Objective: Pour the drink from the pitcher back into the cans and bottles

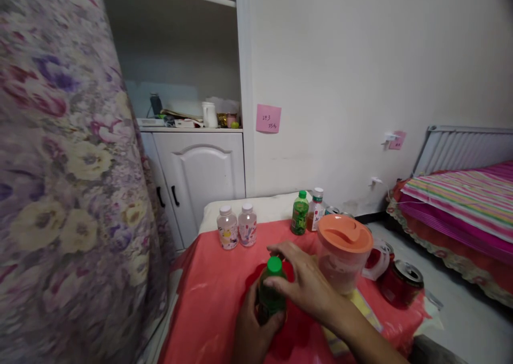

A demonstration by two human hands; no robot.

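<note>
My left hand [258, 326] is wrapped round the body of a green bottle [269, 297] with a green cap, held upright above the red-covered table. My right hand [300, 281] is beside the cap, its thumb close to the cap's edge and its fingers spread behind it; whether it touches the cap I cannot tell. A red object, partly hidden, shows behind and below the bottle. Right of my right hand stands a clear pitcher [342, 268] with an orange lid, next to a yellow cloth [363, 310] partly covered by my forearm.
Two clear patterned bottles [237, 229] with white caps stand at the back left of the table [204, 284]. At the back are another green bottle [300, 214] and a white-capped bottle [316, 210]. Red cans [401, 286] stand at the right edge. A floral curtain [72, 166] hangs left.
</note>
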